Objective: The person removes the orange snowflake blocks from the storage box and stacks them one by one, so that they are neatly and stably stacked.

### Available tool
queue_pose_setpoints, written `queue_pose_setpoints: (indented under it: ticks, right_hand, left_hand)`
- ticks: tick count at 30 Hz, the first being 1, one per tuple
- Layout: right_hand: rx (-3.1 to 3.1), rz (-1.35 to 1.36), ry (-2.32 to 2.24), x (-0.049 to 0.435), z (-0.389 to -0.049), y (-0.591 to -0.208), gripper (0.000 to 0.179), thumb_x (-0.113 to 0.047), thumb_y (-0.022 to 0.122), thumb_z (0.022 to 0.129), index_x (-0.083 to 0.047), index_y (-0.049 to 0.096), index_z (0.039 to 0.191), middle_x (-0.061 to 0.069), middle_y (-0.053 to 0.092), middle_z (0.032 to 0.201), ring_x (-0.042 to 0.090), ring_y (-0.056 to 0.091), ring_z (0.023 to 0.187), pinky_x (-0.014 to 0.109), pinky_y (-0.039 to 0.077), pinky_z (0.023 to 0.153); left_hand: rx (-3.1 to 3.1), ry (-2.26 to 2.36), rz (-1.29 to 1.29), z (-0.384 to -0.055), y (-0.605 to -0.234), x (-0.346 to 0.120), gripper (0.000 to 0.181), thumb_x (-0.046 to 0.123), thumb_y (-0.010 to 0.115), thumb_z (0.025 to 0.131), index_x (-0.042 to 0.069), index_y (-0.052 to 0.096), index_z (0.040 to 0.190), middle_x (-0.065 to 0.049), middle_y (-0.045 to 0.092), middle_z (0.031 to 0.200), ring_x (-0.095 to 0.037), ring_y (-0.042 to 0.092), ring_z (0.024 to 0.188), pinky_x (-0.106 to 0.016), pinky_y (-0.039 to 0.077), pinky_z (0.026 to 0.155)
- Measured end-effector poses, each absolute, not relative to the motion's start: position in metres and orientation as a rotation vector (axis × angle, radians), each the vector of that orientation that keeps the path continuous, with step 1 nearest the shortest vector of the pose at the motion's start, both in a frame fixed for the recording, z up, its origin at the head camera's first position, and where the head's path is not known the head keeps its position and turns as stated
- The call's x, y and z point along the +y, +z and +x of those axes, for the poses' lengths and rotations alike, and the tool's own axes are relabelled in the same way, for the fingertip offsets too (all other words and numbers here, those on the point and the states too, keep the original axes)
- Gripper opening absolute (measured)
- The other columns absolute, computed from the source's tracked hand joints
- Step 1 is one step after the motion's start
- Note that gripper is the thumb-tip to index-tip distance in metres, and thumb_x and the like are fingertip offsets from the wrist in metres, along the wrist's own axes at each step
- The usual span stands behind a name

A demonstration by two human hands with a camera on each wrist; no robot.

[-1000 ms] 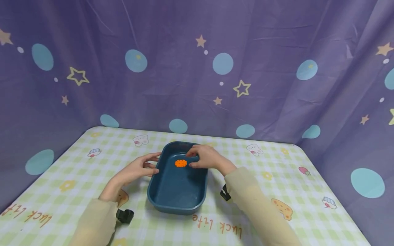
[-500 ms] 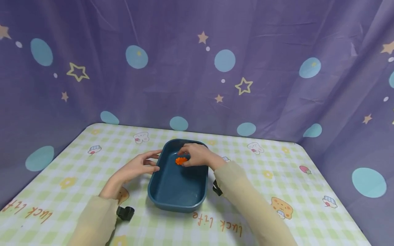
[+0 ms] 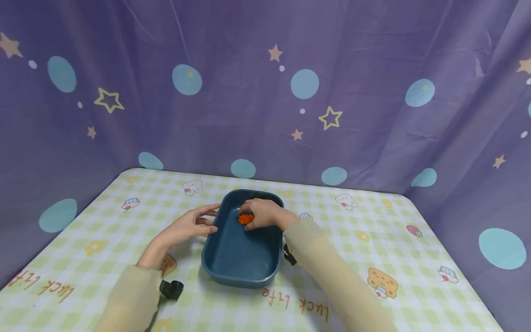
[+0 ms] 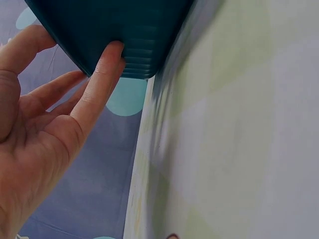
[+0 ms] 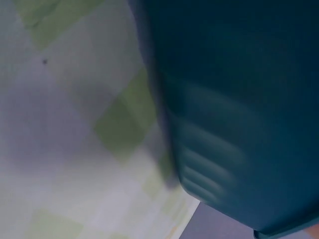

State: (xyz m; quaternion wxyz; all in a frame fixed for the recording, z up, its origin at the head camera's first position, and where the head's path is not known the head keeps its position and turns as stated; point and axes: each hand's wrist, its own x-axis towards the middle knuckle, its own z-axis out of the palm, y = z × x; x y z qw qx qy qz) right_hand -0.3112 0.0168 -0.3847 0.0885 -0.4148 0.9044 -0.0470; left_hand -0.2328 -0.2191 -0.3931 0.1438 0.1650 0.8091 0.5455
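A dark blue-green rectangular container [image 3: 242,258] stands on the table, its open top upward. Inside it, toward the far end, is a small orange oval thing with a scalloped edge [image 3: 245,219]. My right hand [image 3: 265,214] reaches over the right rim and pinches this orange thing between thumb and fingers, covering part of it. The left hand [image 3: 188,226] rests at the container's left side, fingers spread. In the left wrist view, a fingertip [image 4: 114,50] lies against the outer wall. The right wrist view mostly holds the container's outer side [image 5: 239,109].
A green-and-white checked tablecloth [image 3: 332,258] with cartoon prints covers the table. Behind and beside it hangs a purple curtain [image 3: 249,115] with stars and blue dots. A black wrist mount [image 3: 171,289] sits under the left sleeve.
My right hand has moved left and slightly down inside the container, and its fingers have come round the orange thing. The left hand stays at the container's side.
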Motion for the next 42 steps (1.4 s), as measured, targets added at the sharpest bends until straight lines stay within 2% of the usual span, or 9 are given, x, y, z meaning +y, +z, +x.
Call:
queue_pose_setpoints:
  ticks: [6, 19, 27, 35, 42]
  right_hand:
    - [2.685, -1.243, -0.111, 0.015, -0.311, -0.392, 0.046, -0.033, 0.069, 0.079, -0.025, 0.058, 0.123, -0.004, 0.055, 0.121, 0.012, 0.051, 0.099, 0.027, 0.045, 0.085]
    - [2.702, -1.291, -0.208, 0.013, -0.311, -0.391, 0.036, -0.025, 0.073, 0.077, -0.022, 0.065, 0.112, -0.006, 0.06, 0.104, 0.009, 0.056, 0.091, 0.024, 0.048, 0.082]
    - [2.702, -1.29, -0.205, 0.014, -0.309, -0.392, 0.033, -0.027, 0.072, 0.078, -0.022, 0.065, 0.11, -0.006, 0.059, 0.101, 0.008, 0.056, 0.088, 0.021, 0.048, 0.078]
    - [2.681, -1.301, -0.303, 0.022, -0.306, -0.382, 0.032, -0.027, 0.07, 0.079, -0.02, 0.066, 0.11, -0.006, 0.058, 0.099, 0.007, 0.057, 0.089, 0.02, 0.048, 0.078]
    - [2.703, -1.363, -0.314, 0.034, -0.302, -0.372, 0.031, -0.026, 0.069, 0.079, -0.016, 0.067, 0.108, -0.004, 0.058, 0.097, 0.01, 0.058, 0.089, 0.022, 0.048, 0.077]
  left_hand:
    - [2.333, 1.577, 0.486, -0.232, -0.396, -0.217, 0.069, 0.025, 0.064, 0.085, 0.014, 0.029, 0.143, -0.022, 0.037, 0.134, -0.031, 0.053, 0.11, -0.035, 0.052, 0.079]
    - [2.354, 1.57, 0.504, -0.232, -0.392, -0.218, 0.068, 0.024, 0.063, 0.086, 0.011, 0.028, 0.143, -0.024, 0.037, 0.134, -0.031, 0.053, 0.109, -0.034, 0.052, 0.078]
    - [2.393, 1.529, 0.563, -0.231, -0.394, -0.219, 0.069, 0.026, 0.062, 0.087, 0.01, 0.027, 0.144, -0.024, 0.038, 0.131, -0.022, 0.056, 0.105, -0.033, 0.052, 0.077]
    - [2.374, 1.536, 0.505, -0.233, -0.393, -0.218, 0.069, 0.025, 0.063, 0.086, 0.012, 0.027, 0.144, -0.024, 0.036, 0.134, -0.03, 0.053, 0.108, -0.033, 0.052, 0.078]
    - [2.393, 1.53, 0.494, -0.233, -0.392, -0.218, 0.069, 0.025, 0.065, 0.085, 0.011, 0.03, 0.143, -0.024, 0.037, 0.134, -0.031, 0.054, 0.108, -0.033, 0.053, 0.077]
